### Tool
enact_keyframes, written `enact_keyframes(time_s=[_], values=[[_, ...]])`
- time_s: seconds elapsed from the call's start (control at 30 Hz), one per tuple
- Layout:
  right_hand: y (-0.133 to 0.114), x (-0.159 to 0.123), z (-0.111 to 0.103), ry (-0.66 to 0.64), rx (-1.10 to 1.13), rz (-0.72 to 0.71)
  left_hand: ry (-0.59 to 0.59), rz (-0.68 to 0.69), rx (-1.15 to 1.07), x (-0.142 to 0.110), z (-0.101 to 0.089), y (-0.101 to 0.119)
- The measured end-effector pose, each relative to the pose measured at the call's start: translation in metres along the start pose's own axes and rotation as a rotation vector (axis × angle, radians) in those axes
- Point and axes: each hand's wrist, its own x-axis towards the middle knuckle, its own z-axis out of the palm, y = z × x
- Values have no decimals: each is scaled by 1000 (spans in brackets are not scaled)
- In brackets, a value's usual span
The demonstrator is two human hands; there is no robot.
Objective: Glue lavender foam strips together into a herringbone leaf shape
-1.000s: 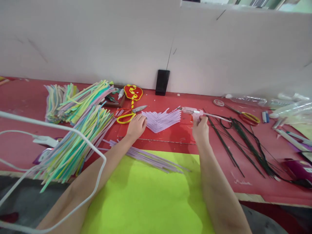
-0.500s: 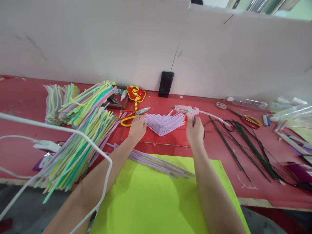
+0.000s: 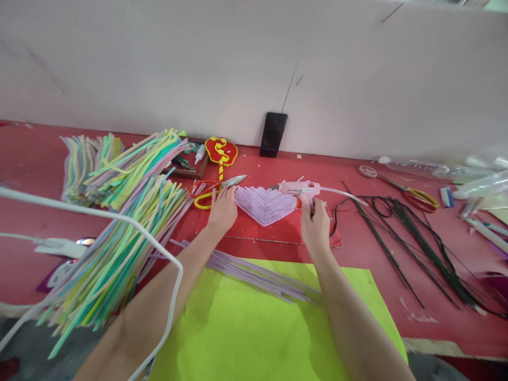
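A lilac V-shaped piece of pipe cleaners laid side by side (image 3: 264, 207) lies on a red sheet (image 3: 242, 234). My left hand (image 3: 223, 209) rests at its left edge, fingers stretched out, close to red-and-yellow-handled scissors (image 3: 233, 181). In my right hand (image 3: 316, 225) is a pink hot glue gun (image 3: 297, 188), gripped by its handle, nozzle pointing left over the upper right of the lilac piece. A clear glue stick (image 3: 343, 193) sticks out of its back. Loose lilac pipe cleaners (image 3: 257, 275) lie nearer me, across a yellow-green sheet (image 3: 254, 328).
Bundles of coloured pipe cleaners (image 3: 115, 254) cover the left side, with a white cable (image 3: 130, 217) crossing in front. A phone (image 3: 273, 134) leans on the wall behind a red-and-yellow ornament (image 3: 221, 152). Dark wires (image 3: 420, 243) and more scissors (image 3: 420, 199) lie right.
The glue gun in my right hand has moved left and slightly down, so its nozzle is now over the lilac piece. My left hand stays at the piece's left edge.
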Motion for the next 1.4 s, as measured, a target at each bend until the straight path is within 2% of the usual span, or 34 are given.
enact_keyframes(time_s=[0.17, 0.43, 0.67, 0.8, 0.9, 1.1, 1.2, 1.4], values=[[1, 2, -4, 21, -5, 21, -30, -17, -27, 1, -2, 1], [1, 5, -7, -22, 22, 100, 23, -54, -158, 2, -1, -2], [6, 8, -12, -1, 17, 105, 69, -64, -179, -1, -3, 0], [3, 8, -11, -58, 9, 142, 106, 15, -96, -4, -12, 6], [4, 9, -7, -114, -51, 155, 32, 128, -83, -10, -18, 14], [6, 4, -6, -154, -174, 16, -79, 226, -23, -16, -17, 25], [0, -3, -10, -181, -239, -60, -82, 204, -74, -15, -13, 20], [-11, -15, -6, -229, -288, -101, -95, 133, -217, -11, -7, 9]])
